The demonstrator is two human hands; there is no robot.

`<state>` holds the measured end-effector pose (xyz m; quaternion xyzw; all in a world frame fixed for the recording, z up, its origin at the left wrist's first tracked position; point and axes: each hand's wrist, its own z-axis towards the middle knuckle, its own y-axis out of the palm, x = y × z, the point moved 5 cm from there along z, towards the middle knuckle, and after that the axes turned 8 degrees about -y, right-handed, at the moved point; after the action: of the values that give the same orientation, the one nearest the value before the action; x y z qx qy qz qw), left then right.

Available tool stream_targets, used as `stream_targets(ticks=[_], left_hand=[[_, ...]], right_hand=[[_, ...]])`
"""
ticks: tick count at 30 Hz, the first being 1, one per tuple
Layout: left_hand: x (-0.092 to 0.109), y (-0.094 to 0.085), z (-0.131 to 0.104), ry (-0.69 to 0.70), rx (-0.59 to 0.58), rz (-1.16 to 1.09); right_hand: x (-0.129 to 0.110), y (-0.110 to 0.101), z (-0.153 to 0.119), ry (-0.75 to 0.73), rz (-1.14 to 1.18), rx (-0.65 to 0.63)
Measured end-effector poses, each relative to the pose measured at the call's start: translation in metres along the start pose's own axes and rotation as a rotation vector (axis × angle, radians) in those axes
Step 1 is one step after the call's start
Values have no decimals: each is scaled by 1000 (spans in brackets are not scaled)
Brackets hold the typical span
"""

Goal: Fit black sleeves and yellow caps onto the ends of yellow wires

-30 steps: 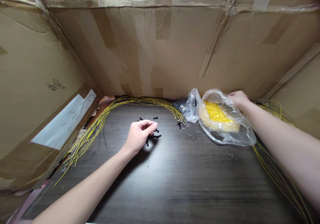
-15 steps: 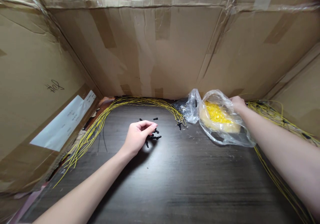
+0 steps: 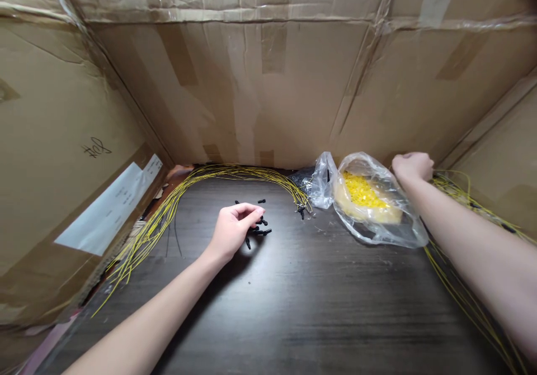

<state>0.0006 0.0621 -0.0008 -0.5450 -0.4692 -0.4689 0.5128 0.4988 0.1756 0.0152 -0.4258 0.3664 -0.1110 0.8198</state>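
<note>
My left hand point(image 3: 234, 228) is closed in a pinch over the table, with thumb and forefinger tips together. What the pinch holds, if anything, is too small to make out. Around and partly behind its fingertips lie several small black connector-like pieces point(image 3: 263, 232). Toward the back right, my right hand point(image 3: 413, 166) is curled with its fingers turned away, so its grasp is hidden. Nearest to that hand are a loose bundle of thin yellow wires point(image 3: 455, 188) and an open clear plastic bag point(image 3: 405, 236) holding small yellow pieces point(image 3: 364, 189).
Another bundle of yellow wires point(image 3: 218, 171) curves along the back and left of the dark table point(image 3: 319, 302). A smaller clear bag point(image 3: 324, 188) with dark contents stands beside the larger one. Cardboard walls point(image 3: 226, 90) enclose the back and sides.
My right hand has moved right and slightly up, away from the plastic bag's edge toward the wires at right. My left hand keeps its pinch in about the same place.
</note>
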Motion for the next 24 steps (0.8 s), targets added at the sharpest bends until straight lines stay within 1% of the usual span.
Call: stream_targets(ticks=[2,3,4,5,6,7,8,9,11,12,13,14,16,17,20,24], left_hand=[[1,1,0,2,-2,5],[1,1,-1,6,-6,11],[2,2,-1,13,-9,18],[2,2,-2,21,-12,26],[2,2,-2,30,-13,33],[3,2,-2,38,-13,41],[3,2,-3,45,-13,48],[3,2,-3,51,-12,55],[3,2,-3,58,-12,67],[4,2,-4,59,-15,71],[4,2,-4,59,-17,73],[4,2,-5,58,-20,76],[5,3,-6,55,-31,82],[5,4,-6,54,-36,84],[4,5,-6,42,-54,75],[2,4,-5,20,-67,48]], right_hand=[[-22,-17,-2,-103,68,97],[-38,-26,-7,-196,111,137],[-60,-36,-16,-375,202,193],[-84,-44,-28,-558,274,223],[-106,-50,-44,-713,312,217],[-129,-52,-62,-865,323,152],[-148,-51,-80,-977,319,94],[-167,-47,-100,-1099,282,3],[-193,-30,-139,-1312,142,-216],[-200,-19,-156,-1387,42,-324],[-204,-8,-168,-1422,-61,-396],[-204,2,-176,-1416,-156,-433],[-200,18,-183,-1362,-297,-470],[-197,23,-184,-1343,-327,-477],[-189,30,-182,-1334,-347,-500],[-182,31,-175,-1346,-348,-551]])
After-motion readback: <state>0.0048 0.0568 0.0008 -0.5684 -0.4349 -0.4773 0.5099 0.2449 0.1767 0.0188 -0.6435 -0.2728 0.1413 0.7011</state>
